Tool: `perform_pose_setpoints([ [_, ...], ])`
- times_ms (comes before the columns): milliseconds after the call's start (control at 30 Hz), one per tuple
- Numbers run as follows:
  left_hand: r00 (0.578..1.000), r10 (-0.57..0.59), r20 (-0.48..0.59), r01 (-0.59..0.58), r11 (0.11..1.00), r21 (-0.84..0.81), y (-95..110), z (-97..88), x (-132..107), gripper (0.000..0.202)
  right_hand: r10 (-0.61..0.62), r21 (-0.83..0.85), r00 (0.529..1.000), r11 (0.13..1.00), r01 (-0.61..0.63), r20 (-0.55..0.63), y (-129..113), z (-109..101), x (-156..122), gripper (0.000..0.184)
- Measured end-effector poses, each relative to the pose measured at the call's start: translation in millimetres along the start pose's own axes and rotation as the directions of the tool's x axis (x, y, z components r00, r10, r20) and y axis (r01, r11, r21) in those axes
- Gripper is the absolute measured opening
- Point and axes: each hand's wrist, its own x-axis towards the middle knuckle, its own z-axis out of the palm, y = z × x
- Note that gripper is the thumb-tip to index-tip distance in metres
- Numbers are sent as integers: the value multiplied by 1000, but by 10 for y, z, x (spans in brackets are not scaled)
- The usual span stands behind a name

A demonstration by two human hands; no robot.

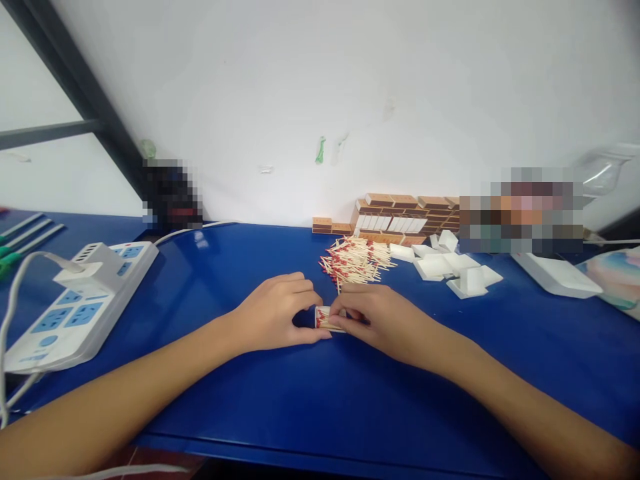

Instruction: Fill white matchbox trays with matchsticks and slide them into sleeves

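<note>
A small white matchbox tray [317,319] lies on the blue table with red-tipped matches [323,316] in it. My left hand [277,313] curves round the tray's left end, thumb along the near side and fingers at the far side, holding it. Over the tray's right part is my right hand [380,320], its thumb and fingertips closed together at the matches inside. That hand hides the tray's right end. Just beyond both hands spreads a loose pile of matches [357,260], their red heads mostly toward the left.
Stacked matchboxes [395,220] line the wall at the back. Several white trays [455,263] lie scattered right of the match pile. A power strip [85,307] with a plugged-in white adapter and cable occupies the left. A larger white box-like object [560,275] rests farther right.
</note>
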Motion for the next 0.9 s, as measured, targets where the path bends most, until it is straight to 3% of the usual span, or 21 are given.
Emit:
perform_pose_setpoints([
  [167,999,-27,-23,27,1000,14,10,0,-11,40,43,-195,976,977,-86,-212,369,-245,-12,21],
  [300,999,-31,-14,31,999,22,-6,6,-20,41,103,-187,985,974,-129,-141,576,-367,-20,17],
  [400,999,-39,2,39,999,18,-13,11,-17,41,116,-150,987,980,-132,-115,536,-300,-12,18],
  [633,1000,-30,3,29,999,26,12,12,-11,40,78,-179,971,976,-120,-227,351,27,83,19],
  [900,1000,-17,14,17,1000,12,32,0,9,39,261,-187,950,938,-292,-172,204,118,192,17],
])
